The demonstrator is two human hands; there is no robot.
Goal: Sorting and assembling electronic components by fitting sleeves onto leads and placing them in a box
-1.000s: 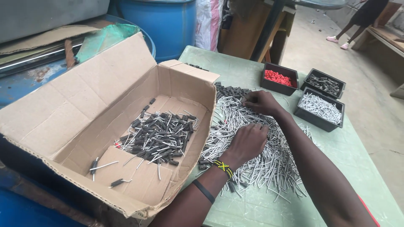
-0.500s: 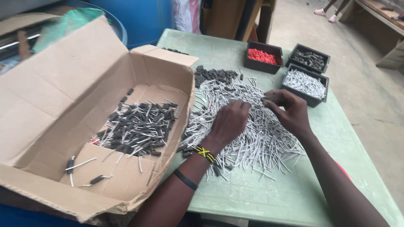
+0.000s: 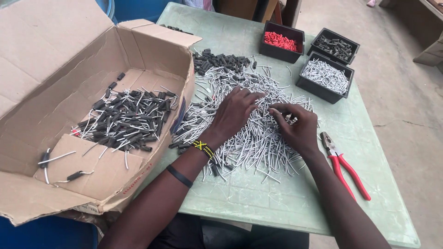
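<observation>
Left of the green table [image 3: 286, 203] I see an open cardboard box [image 3: 55, 60] of black-sleeved pins; red-handled pliers [image 3: 344, 163] lie on it, with three black trays [image 3: 304, 85] at its far edge, one perhaps holding red caps.

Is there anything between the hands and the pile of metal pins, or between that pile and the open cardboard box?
Nothing visible does. The left hand and right hand already rest on the pile of metal pins. The cardboard box sits right beside the pile; only its own upright side wall separates them. The red-handled pliers lie off to the right.
</observation>
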